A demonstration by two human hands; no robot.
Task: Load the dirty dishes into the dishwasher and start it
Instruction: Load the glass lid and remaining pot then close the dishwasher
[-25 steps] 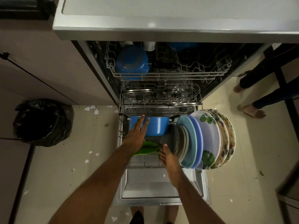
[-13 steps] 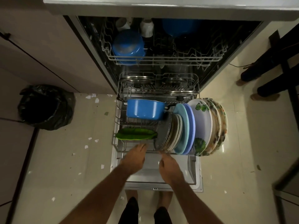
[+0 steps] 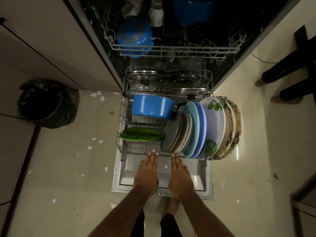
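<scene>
1. Lower rack [image 3: 121, 117] is set out over the open door [image 3: 200, 178], loaded with blue pot [image 3: 152, 106], green dish [image 3: 142, 135] and upright plates [image 3: 195, 130].
2. Left hand [image 3: 147, 171] and right hand [image 3: 181, 175] are held flat, fingers straight, nothing grasped, tips at the rack's front rim.
3. Black bin bag [image 3: 47, 103] is seen on the floor, left.

A blue pot [image 3: 153, 106] and a green leaf-shaped dish [image 3: 142, 135] sit in the grey wire rack [image 3: 119, 134]; teal [image 3: 192, 127], periwinkle [image 3: 202, 129] and leaf-printed white plates [image 3: 214, 127] line its right edge.

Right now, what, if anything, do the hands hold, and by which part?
Nothing is held. The left hand and right hand are flat, fingers straight, tips at the lower rack front rim.
</scene>
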